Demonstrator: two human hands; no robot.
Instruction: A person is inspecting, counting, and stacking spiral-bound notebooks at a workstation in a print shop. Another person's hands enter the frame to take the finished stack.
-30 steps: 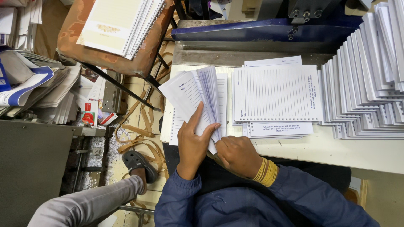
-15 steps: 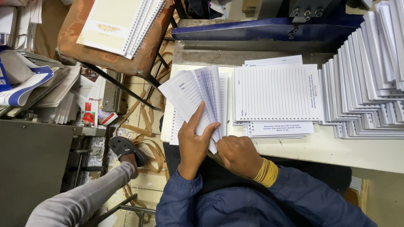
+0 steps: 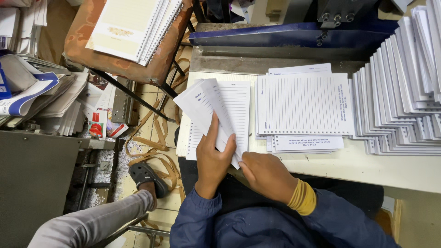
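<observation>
Head cam, only view here. The fanned sheaf of lined sheets (image 3: 216, 108) looks thinner than a second ago: the thick spread of page edges has closed down to a few leaves, so the counting or squaring-up seems further along. Left hand (image 3: 215, 158) is clamped on the sheaf's lower edge, fingers up over the paper; right hand (image 3: 268, 176) pinches the bottom corner, touching the left. The sheaf hangs over the near-left edge of the white table (image 3: 367, 167), beside the flat stack of lined pages (image 3: 304, 104). No real containers, just staggered punched stacks (image 3: 404, 92) on the right and spiral notebooks (image 3: 133, 27) on a worn stool (image 3: 87, 41). A neighbour's sandalled foot (image 3: 146, 177) has shifted too.
</observation>
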